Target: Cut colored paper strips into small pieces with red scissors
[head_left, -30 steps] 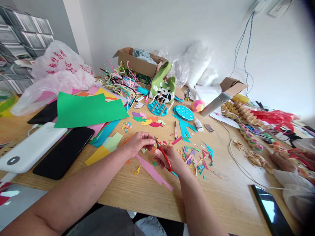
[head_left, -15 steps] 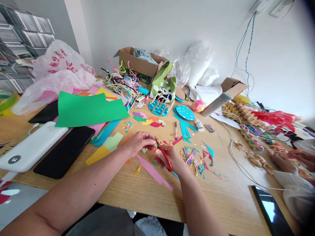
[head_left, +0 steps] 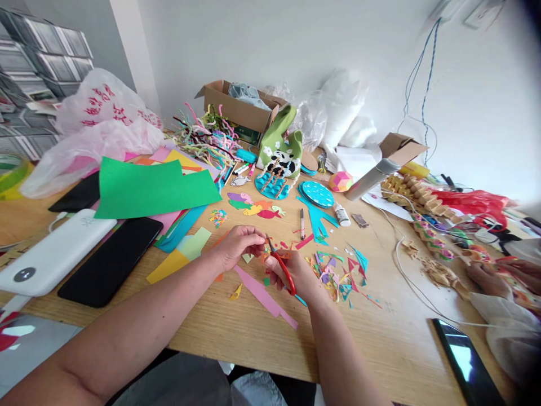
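My right hand is closed round the red handles of a pair of scissors, whose blades point up and away toward my left fingers. My left hand is pinched by the blade tips; whatever lies between its fingertips is too small to make out. Under and beside my hands are a pink paper strip, a small yellow scrap and a heap of coloured paper cuttings. Beyond them lie several paper fish and a little pile of tiny coloured bits.
Green paper, a black phone and a white power bank lie at left. A panda bag stands behind. At right are a grey bottle, a white cable, another phone and another person's hands.
My left fingers have shifted very slightly at the scissor tips. Otherwise both hands and the things on the table look the same.
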Available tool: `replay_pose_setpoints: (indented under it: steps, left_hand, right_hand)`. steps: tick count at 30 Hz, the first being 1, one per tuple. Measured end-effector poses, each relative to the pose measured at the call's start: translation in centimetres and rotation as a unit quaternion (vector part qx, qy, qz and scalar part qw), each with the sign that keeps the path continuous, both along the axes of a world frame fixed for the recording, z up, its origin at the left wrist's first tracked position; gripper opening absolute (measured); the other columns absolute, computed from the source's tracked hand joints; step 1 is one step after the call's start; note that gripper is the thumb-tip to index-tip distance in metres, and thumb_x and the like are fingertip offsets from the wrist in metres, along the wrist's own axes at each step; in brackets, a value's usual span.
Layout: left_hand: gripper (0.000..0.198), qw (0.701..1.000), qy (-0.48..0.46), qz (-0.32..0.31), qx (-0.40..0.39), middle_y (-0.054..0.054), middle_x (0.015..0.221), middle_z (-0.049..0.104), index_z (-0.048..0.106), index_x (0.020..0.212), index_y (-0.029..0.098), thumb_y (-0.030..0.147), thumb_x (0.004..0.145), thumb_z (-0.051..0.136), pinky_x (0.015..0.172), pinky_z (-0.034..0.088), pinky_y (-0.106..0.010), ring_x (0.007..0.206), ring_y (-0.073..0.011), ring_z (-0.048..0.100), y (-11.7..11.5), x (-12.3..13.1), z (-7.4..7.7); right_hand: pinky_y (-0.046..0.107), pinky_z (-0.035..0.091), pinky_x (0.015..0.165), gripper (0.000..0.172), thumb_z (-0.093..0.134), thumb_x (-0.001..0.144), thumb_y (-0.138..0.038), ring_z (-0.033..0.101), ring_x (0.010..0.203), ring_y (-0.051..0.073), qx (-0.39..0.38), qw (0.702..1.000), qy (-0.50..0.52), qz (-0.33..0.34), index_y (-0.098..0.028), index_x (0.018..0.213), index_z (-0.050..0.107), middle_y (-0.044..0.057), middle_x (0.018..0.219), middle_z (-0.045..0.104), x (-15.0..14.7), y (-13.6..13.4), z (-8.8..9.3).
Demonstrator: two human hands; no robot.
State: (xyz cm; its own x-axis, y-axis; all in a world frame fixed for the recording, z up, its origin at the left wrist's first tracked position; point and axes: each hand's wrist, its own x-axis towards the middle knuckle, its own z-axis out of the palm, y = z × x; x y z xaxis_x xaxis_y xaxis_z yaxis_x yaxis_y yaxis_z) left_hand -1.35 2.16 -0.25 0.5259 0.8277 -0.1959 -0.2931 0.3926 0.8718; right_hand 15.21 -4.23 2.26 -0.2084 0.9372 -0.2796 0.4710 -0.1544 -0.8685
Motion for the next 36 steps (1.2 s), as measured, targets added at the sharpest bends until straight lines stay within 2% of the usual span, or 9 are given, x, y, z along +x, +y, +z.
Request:
replay_pose_setpoints:
  steps: [18, 26, 31, 34, 36]
  left_hand:
    - [0.016, 1.0, 0.007, 0.01, 0.021, 0.0, 0.062, 0.062, 0.063, 0.069, 0.013, 0.025, 0.062, 0.072, 0.058, 0.042, -0.025, 0.055, -0.0095, 0.055, -0.23, 0.08, 0.11]
    - [0.016, 1.0, 0.0, 0.004, 0.016, 0.001, 0.062, 0.062, 0.064, 0.069, 0.013, 0.025, 0.062, 0.073, 0.06, 0.043, -0.025, 0.055, -0.0092, 0.055, -0.17, 0.07, -0.02]
    - [0.015, 1.0, -0.001, 0.007, 0.019, 0.0, 0.064, 0.062, 0.065, 0.068, 0.014, 0.024, 0.061, 0.073, 0.062, 0.043, -0.026, 0.057, -0.0093, 0.054, -0.14, 0.2, -0.08]
    - [0.013, 0.998, 0.032, 0.023, 0.045, 0.0, 0.065, 0.062, 0.065, 0.068, 0.015, 0.024, 0.062, 0.072, 0.064, 0.043, -0.026, 0.06, -0.0108, 0.054, -0.03, 0.28, -0.18]
    - [0.009, 0.99, 0.093, 0.034, 0.105, 0.0, 0.066, 0.062, 0.066, 0.068, 0.017, 0.025, 0.065, 0.07, 0.066, 0.043, -0.027, 0.063, -0.0126, 0.055, 0.08, 0.33, -0.32]
  right_hand:
    - [0.019, 0.033, 0.035, 0.041, 0.062, 0.078, -0.053, 0.049, 0.036, 0.01, -0.003, 1.0, -0.016, -0.003, -0.016, 0.061, 0.054, 0.0, 0.048, 0.057, -0.14, 0.05, 0.38]
    - [0.019, 0.033, 0.034, 0.043, 0.063, 0.077, -0.054, 0.048, 0.036, 0.01, -0.001, 1.0, -0.015, -0.004, -0.017, 0.059, 0.05, 0.0, 0.046, 0.056, -0.08, 0.11, 0.24]
    - [0.02, 0.032, 0.034, 0.043, 0.066, 0.074, -0.057, 0.049, 0.036, 0.011, -0.008, 0.999, -0.02, -0.027, -0.018, 0.062, 0.051, 0.0, 0.047, 0.057, 0.06, 0.18, 0.16]
    - [0.02, 0.034, 0.035, 0.045, 0.065, 0.074, -0.058, 0.051, 0.036, 0.011, 0.013, 0.998, -0.031, -0.056, -0.018, 0.062, 0.05, 0.0, 0.048, 0.059, 0.42, 0.26, 0.24]
    - [0.02, 0.034, 0.035, 0.047, 0.064, 0.074, -0.061, 0.051, 0.036, 0.012, 0.035, 0.995, -0.033, -0.086, -0.019, 0.061, 0.049, 0.001, 0.048, 0.06, 0.72, 0.35, 0.34]
